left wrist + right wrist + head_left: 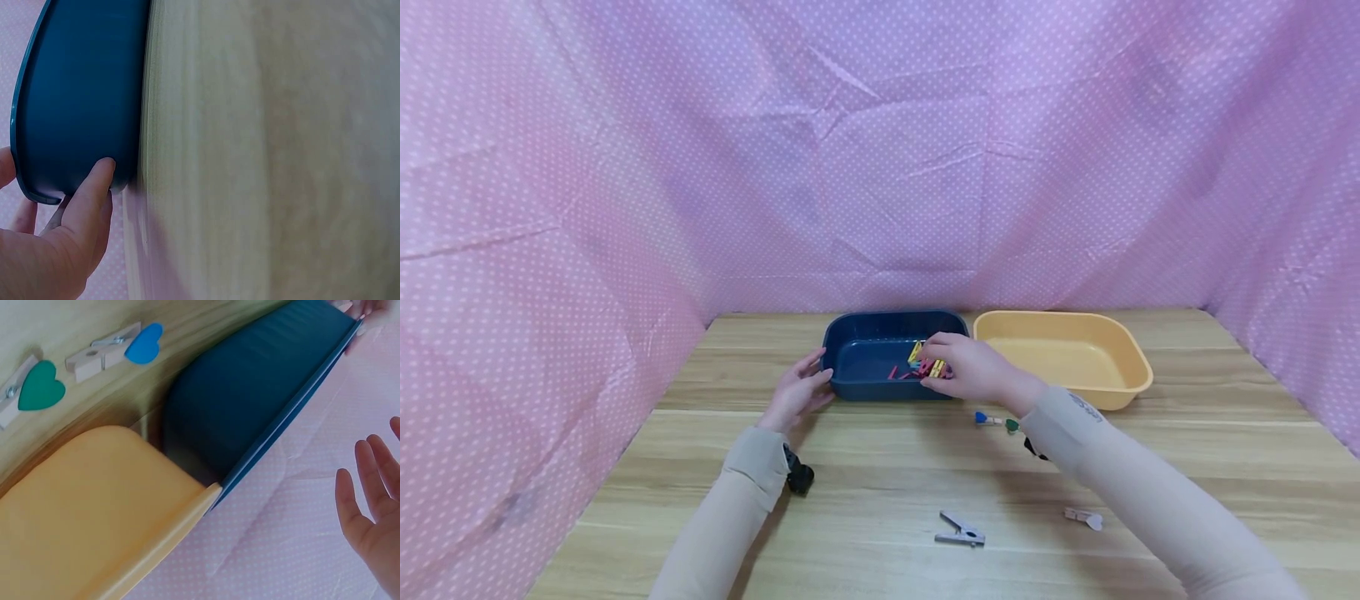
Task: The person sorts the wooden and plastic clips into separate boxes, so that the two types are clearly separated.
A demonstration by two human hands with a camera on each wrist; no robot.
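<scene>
Before pink dotted cloth (880, 183), on the woodgrain table (857, 500), both hands (796, 393) (977, 368) spread loosely at the navy tray (876, 391).

Wide from your head, close from each wrist.
Your head view is looking forward and down across the table (865, 475); both wrist views, tilted, are facing the blue bin (81, 94), which all three are sharing; head and right wrist are also sharing the yellow bin (106, 506).

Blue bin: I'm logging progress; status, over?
Left hand touching blue bin. Right hand, spread, over clothespins inside. That hand partly hides them.
</scene>
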